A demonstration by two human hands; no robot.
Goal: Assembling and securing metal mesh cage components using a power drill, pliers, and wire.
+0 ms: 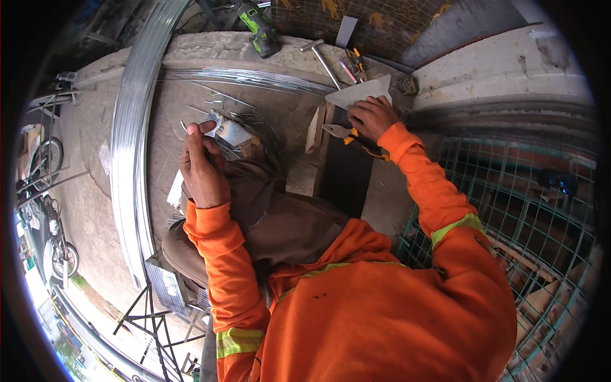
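Observation:
My left hand (205, 167) is raised, closed with thumb and fingertips around a short thin metal rod (183, 125). My right hand (373, 117) has its fingers curled down at the lower edge of a light grey triangular plate (358, 95). Whatever lies under those fingertips is hidden. Beside that hand, pliers with orange-and-black handles (349, 136) rest by a dark board (344, 169). A shiny bent metal piece (230, 130) sits just beyond my left hand, with cut rods (234, 98) scattered around it.
A green cordless drill (256, 28), a hammer (323, 63) and orange-handled tools (358, 61) lie along the far ledge. Long silvery metal strips (132, 127) run down the left, and thin rods (254, 79) cross the far side. A green wire-mesh cage (503, 184) stands at right.

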